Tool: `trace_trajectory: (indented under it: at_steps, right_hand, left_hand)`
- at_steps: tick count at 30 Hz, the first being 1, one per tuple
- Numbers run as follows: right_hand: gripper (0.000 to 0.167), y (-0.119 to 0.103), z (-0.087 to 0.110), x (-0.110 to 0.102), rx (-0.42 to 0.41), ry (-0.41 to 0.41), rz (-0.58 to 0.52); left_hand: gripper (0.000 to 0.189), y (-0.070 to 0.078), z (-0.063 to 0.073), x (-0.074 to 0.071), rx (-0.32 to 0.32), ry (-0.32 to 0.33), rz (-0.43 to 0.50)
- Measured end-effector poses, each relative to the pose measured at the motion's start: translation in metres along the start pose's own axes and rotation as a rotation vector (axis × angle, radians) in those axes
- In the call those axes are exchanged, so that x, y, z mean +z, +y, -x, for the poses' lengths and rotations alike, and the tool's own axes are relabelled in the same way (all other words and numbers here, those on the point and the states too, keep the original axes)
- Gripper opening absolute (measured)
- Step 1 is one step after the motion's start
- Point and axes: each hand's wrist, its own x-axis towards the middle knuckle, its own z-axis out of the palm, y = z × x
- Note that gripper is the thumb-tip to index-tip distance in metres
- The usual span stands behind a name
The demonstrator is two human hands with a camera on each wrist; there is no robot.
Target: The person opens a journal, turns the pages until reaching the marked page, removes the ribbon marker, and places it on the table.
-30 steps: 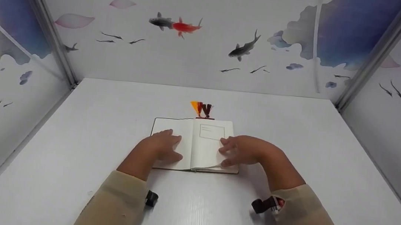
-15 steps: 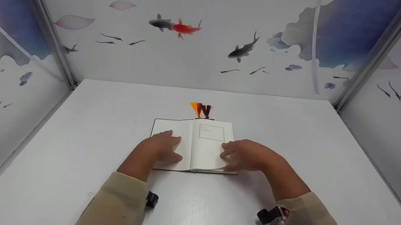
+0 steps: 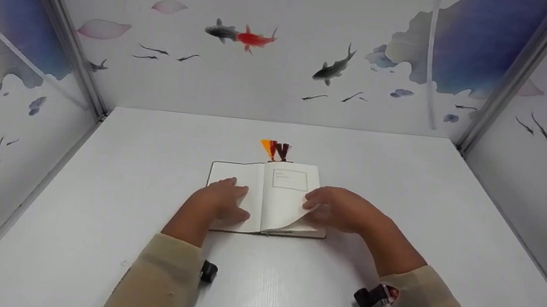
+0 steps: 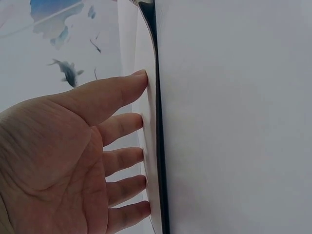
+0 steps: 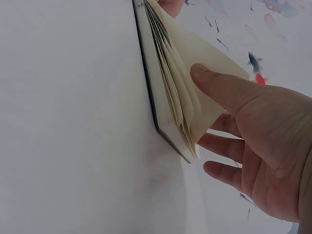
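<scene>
The notebook (image 3: 263,193) lies open mid-surface (image 3: 403,172). Your left hand (image 3: 220,200), fingers extended, rests at its nine o'clock, apparently steadying it; your right hand (image 3: 341,210) pinches a page (image 5: 204,114) around four, likely to separate it.

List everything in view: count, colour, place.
Notebook: 1, cream with dark edge, open on table.
Lifted page: 1, cream, notebook's right half.
Tassels: several, orange, red and dark, at notebook's far edge.
Table: 1, white, under notebook.
Walls: 3, white with fish prints, back and sides.
Posts: 2, grey, far corners.
Wrist devices: 2, black, one per wrist.
Sleeves: 2, beige, forearms.
Left grip: 1, bare, on notebook's left half.
Right grip: 1, bare, pinching lifted page.
</scene>
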Motion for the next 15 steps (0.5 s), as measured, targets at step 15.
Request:
trace_trajectory:
  at_steps: [15]
  right_hand:
    - [0.05, -0.0049, -0.0047, -0.0007, -0.041, 0.133, 0.021]
  left_hand:
    - [0.079, -0.0014, -0.0043, 0.0005, 0.007, 0.0, -0.039]
